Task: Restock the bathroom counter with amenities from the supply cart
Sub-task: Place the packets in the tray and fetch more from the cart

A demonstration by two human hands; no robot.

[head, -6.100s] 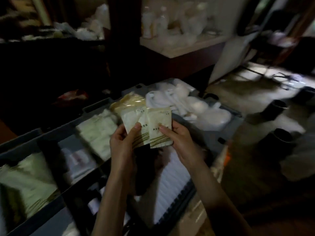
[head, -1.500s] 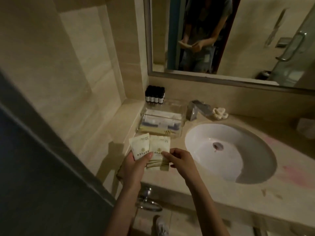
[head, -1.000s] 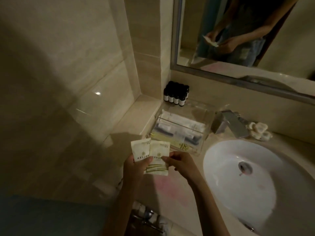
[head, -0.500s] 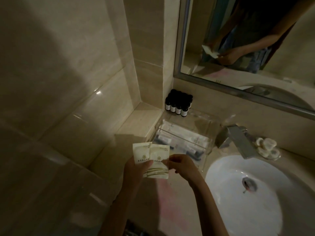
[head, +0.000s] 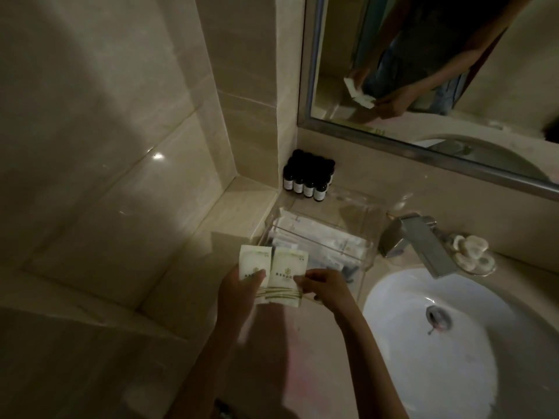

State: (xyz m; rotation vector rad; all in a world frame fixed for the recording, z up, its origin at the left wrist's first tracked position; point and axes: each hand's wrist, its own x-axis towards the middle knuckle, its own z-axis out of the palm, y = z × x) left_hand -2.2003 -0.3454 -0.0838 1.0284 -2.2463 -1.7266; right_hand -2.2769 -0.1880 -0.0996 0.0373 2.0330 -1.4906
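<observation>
Two white amenity packets [head: 284, 272] with green stripes and a small emblem are fanned side by side above the beige counter [head: 272, 343]. My left hand [head: 239, 293] grips them from the lower left, thumb across the left packet. My right hand [head: 325, 290] pinches the right packet's edge. Just beyond the packets stands a clear acrylic amenity box [head: 320, 237] holding several wrapped items.
Several small dark bottles [head: 308, 178] stand in the back corner against the tiled wall. A chrome tap [head: 420, 243] and a soap dish [head: 473, 254] sit behind the white basin [head: 453, 352] at the right. A framed mirror [head: 423, 71] hangs above.
Since the supply cart, I have carried the packets to the bathroom counter. Over the last second the view has closed in on the acrylic box; both hands keep the same hold.
</observation>
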